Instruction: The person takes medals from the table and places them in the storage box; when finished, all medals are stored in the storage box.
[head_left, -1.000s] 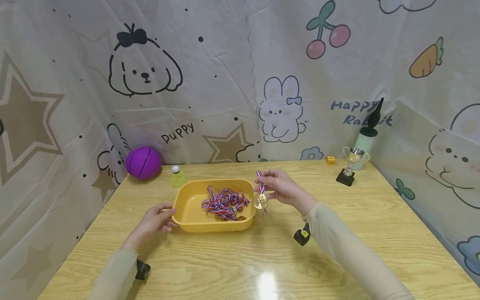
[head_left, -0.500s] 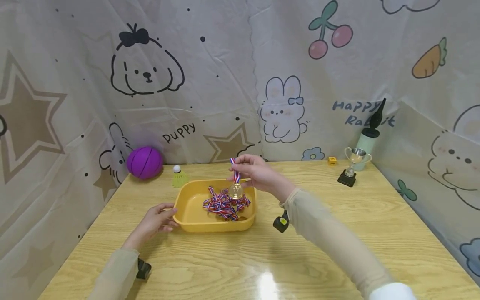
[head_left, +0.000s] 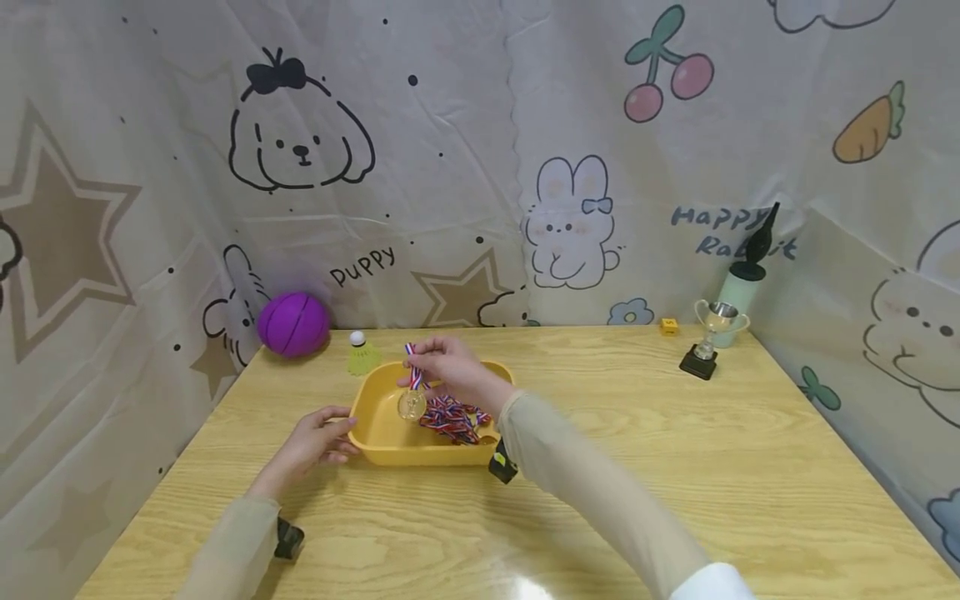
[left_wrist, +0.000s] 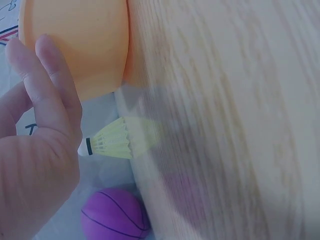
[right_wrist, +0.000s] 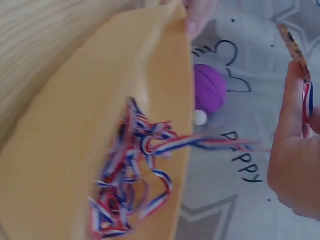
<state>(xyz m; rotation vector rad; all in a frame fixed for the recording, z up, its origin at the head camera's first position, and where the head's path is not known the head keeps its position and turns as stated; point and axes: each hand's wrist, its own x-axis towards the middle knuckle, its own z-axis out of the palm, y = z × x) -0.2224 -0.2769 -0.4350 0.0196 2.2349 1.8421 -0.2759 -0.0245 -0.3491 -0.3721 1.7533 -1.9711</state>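
My left hand (head_left: 315, 437) holds the left end of a yellow plastic tub (head_left: 431, 456), its fingertips at the rim and outer wall. In the left wrist view, two fairly straight fingers lie near the tub wall (left_wrist: 95, 50). Above the tub's left half, my right hand (head_left: 453, 375) pinches the red, white and blue ribbon of a gold medal (head_left: 412, 405), which hangs below the fingers. The right wrist view shows this medal (right_wrist: 294, 47) nearly edge-on. A tangled pile of ribbons (head_left: 453, 421) fills the tub's right side. A blurred ribbon strand (right_wrist: 200, 144) stretches from the pile past the rim.
Behind the tub's left end stand a yellow shuttlecock (head_left: 363, 357) and a purple ball (head_left: 294, 325). A trophy cup (head_left: 708, 337), a pale green pump (head_left: 741, 287) and a small yellow cube (head_left: 669, 327) occupy the back right. Printed curtains surround the wooden table (head_left: 622, 433).
From the tub's right edge, my right hand has carried the medal leftward over the ribbon pile to the left half. My left hand has stayed at the tub's left end.
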